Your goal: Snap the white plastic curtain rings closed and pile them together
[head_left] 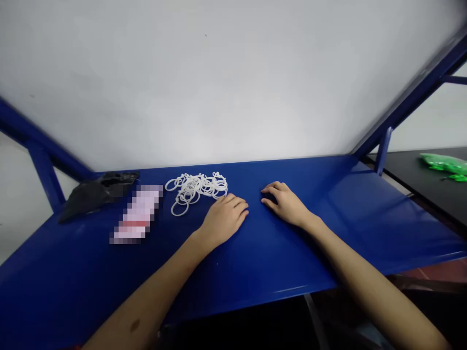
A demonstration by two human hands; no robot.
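My left hand (225, 218) rests palm down on the blue table (262, 267), its fingers stretched out to the right and holding nothing. Just behind and to the left of it lies a loose heap of white rings (197, 187), which look like plastic curtain rings with small eyelets. Some of the rings come close to the left knuckles. To the right, my right hand (284, 201) lies on the tabletop with fingers loosely extended and thumb apart. A gap of bare blue surface separates the two hands.
At the left are a black plastic bag (87, 197) and a blurred-out pinkish-white item (138, 214). A grey-white wall (226, 87) closes off the back, with blue frame bars (383, 150) at both sides. Right of the table, a green packet (447, 165) sits on a black surface (408, 180).
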